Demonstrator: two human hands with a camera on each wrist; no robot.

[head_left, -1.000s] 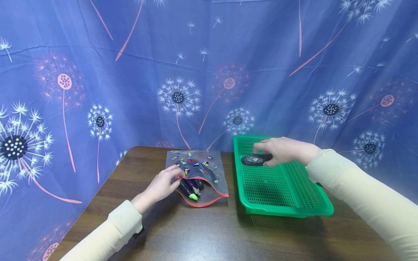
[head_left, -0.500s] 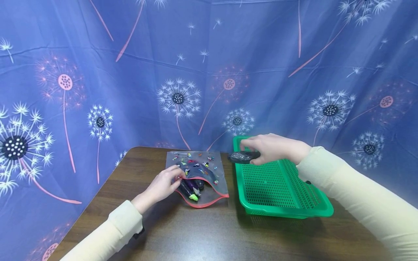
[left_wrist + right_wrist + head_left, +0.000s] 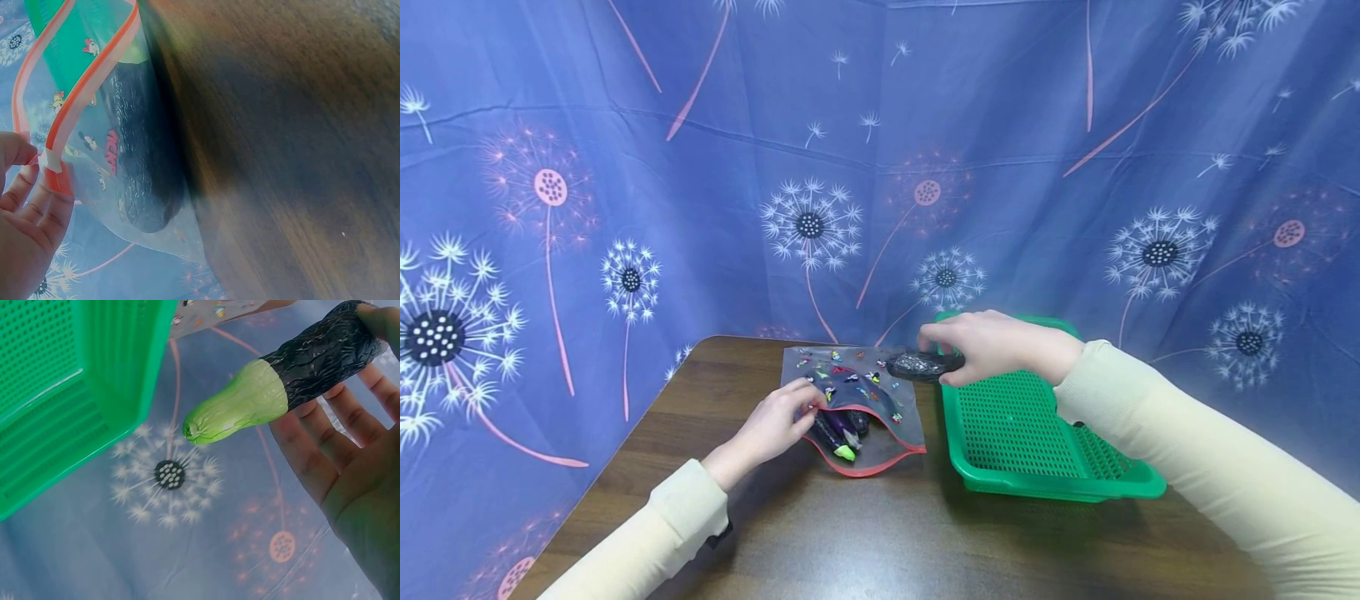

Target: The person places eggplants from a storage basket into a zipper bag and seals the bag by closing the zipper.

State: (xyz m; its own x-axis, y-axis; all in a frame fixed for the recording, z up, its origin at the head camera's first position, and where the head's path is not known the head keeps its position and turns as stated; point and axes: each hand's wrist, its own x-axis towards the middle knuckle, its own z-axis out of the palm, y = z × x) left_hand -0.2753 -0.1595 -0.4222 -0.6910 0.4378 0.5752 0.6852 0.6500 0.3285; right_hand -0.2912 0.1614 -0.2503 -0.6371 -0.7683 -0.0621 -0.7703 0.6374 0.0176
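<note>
My left hand [image 3: 778, 427] pinches the left end of the red zip edge of a clear, cartoon-printed zip bag [image 3: 913, 421] on the table. Its mouth gapes toward me, with several dark eggplants [image 3: 827, 435] inside. In the left wrist view, one bagged eggplant [image 3: 140, 150] shows through the plastic, and the fingertips hold the strip at a white tab [image 3: 50, 161]. Over the bag's far right part, my right hand [image 3: 1000, 346] grips a wrinkled black eggplant [image 3: 917, 365] between thumb and fingers. Its light green cap [image 3: 240, 403] shows in the right wrist view.
A green perforated plastic basket [image 3: 958, 462] stands right of the bag, beneath the right forearm. The brown wooden table [image 3: 850, 542] extends in front of both. A blue dandelion-patterned curtain [image 3: 865, 100] hangs behind the table.
My right hand has carried the black eggplant left, from over the basket, past its rim, to above the bag. The left hand and bag stay in place.
</note>
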